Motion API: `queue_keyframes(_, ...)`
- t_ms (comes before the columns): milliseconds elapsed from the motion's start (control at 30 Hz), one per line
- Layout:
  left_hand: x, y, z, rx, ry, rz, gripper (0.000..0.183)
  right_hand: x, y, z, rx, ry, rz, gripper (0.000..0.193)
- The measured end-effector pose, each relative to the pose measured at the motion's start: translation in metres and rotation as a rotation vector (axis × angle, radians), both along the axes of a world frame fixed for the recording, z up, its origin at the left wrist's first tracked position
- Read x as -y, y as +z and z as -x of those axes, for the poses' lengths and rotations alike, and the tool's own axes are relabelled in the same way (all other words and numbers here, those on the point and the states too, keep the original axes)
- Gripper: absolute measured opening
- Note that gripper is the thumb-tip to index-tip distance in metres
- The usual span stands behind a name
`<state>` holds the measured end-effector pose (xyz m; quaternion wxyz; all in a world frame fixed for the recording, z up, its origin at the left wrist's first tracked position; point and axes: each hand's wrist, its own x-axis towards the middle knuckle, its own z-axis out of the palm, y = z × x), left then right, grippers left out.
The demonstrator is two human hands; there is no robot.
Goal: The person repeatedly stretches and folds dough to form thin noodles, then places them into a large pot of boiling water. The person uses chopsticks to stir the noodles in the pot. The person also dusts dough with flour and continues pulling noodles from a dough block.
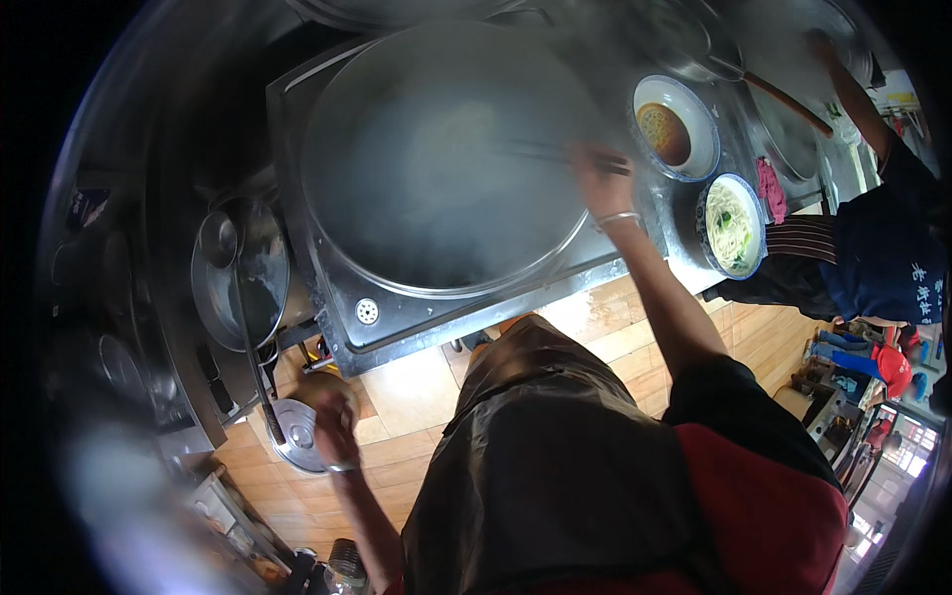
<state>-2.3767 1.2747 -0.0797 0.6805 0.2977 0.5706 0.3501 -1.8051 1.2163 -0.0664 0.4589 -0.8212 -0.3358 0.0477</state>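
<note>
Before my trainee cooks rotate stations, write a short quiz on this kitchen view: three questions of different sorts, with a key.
1. Open question: What does the person's right hand hold over the steaming pot?
2. True or false: The bowl of brown broth stands nearer the pink cloth than the noodle bowl does.
3. Multiple choice: Where do both bowls stand in the picture?
A) left of the pot
B) inside the pot
C) right of the pot

Key:
1. Chopsticks.
2. False; the noodle bowl is nearer the cloth.
3. C.
</note>
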Motion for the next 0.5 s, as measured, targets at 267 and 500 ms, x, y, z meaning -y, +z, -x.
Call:
queue_keyframes(267,-0.266,0.120,-0.285,-0.789,-0.811,-1.042,0.031,-0.133,-0.100,-0.003,-0.433,-0.051,-0.055,0.022)
queue_keyframes(500,-0.419,0.125,-0.526,-1.906,-1.222,-1.490,0.032,-0.109,-0.035,-0.047,-0.382,0.115,-0.072,0.024)
